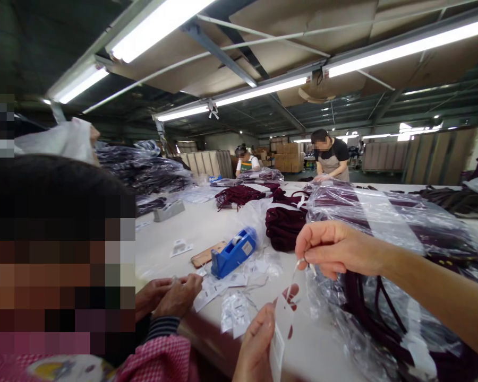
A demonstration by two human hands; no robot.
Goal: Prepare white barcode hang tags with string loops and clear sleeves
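Observation:
My left hand point(257, 345) is low at the table's front edge, fingers closed on a white paper tag point(278, 345) that stands upright. My right hand point(330, 246) reaches in from the right, above the tag, its fingers pinched on a thin clear string or loop point(297, 268) that runs down toward the tag. Under my right forearm lies a clear plastic bag with a dark maroon garment point(382, 297). Loose white tags in small clear bags point(235, 310) lie on the white table point(199, 223) just left of my hands.
A blue tape dispenser point(234, 253) and a phone point(207, 254) lie ahead left. A co-worker's hands point(171, 297) rest on the table at my left. Maroon garments point(282, 225) and bagged stacks point(382, 212) fill the middle and right. Two more people point(330, 159) work at the far end.

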